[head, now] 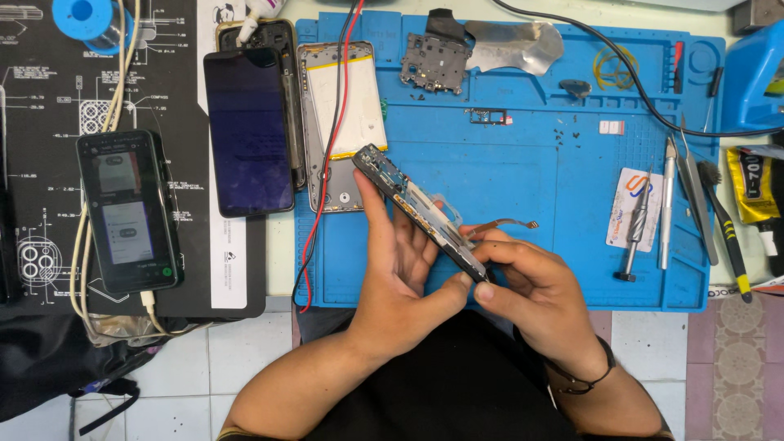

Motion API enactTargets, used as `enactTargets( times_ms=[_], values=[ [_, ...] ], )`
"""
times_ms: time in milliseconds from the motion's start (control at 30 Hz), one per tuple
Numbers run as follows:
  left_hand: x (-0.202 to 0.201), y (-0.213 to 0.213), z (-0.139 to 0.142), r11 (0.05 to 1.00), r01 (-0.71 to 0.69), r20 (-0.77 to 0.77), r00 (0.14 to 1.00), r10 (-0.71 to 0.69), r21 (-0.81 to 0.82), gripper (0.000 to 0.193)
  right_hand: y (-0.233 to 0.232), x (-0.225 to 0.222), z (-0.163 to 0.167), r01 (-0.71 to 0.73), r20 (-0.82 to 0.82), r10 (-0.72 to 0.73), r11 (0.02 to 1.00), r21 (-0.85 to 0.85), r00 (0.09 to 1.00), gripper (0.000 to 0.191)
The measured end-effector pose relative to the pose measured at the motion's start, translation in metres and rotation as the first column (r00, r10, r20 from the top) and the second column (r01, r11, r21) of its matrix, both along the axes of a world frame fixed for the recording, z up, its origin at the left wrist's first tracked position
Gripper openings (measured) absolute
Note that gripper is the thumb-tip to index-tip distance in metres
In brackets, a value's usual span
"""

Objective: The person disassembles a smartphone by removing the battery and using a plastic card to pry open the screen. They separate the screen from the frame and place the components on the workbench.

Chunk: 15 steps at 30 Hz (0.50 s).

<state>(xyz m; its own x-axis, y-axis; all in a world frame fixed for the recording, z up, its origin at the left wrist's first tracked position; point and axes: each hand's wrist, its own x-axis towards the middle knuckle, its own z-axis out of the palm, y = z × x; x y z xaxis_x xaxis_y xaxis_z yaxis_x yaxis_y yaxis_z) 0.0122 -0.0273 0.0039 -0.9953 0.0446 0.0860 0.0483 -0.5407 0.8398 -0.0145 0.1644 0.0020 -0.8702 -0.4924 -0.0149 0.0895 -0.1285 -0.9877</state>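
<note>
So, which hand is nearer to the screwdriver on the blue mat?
The right hand. It is just to the left of the screwdriver, with bare blue mat between them. The left hand is farther away, behind the opened phone that both hands hold.

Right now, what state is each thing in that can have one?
Phone frame: opened up, tilted, held in both hands.
Left hand: grip closed around the frame.
Right hand: fingertips pinching the frame's lower end.
Phone on cable: screen lit, plugged in.
Dark phone: screen off, lying flat.
Back housing: open, battery exposed.
Screwdriver: lying unused on the blue mat.
</note>
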Motion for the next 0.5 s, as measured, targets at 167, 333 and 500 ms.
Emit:
enactTargets(
  times_ms=[167, 333, 500],
  values=[
    [0.0008, -0.0042, 0.0025, 0.999, 0.005, -0.014, 1.000, -0.006, -0.047, 0.130, 0.0005, -0.0066, 0.0020, -0.050, -0.151, 0.057, 0.998, 0.048, 0.987, 0.028],
    [0.0007, -0.0071, 0.0062, 0.998, 0.014, -0.017, 1.000, -0.015, -0.053, 0.129, -0.0002, -0.0049, 0.0025, -0.026, -0.101, 0.034, 0.997, 0.074, 0.994, 0.030],
    [0.0016, -0.0086, 0.0075, 0.998, 0.024, -0.011, 1.000, -0.025, -0.053, 0.128, 0.0000, -0.0025, 0.0027, -0.020, -0.130, 0.031, 0.996, 0.085, 0.991, 0.032]
  ],
)
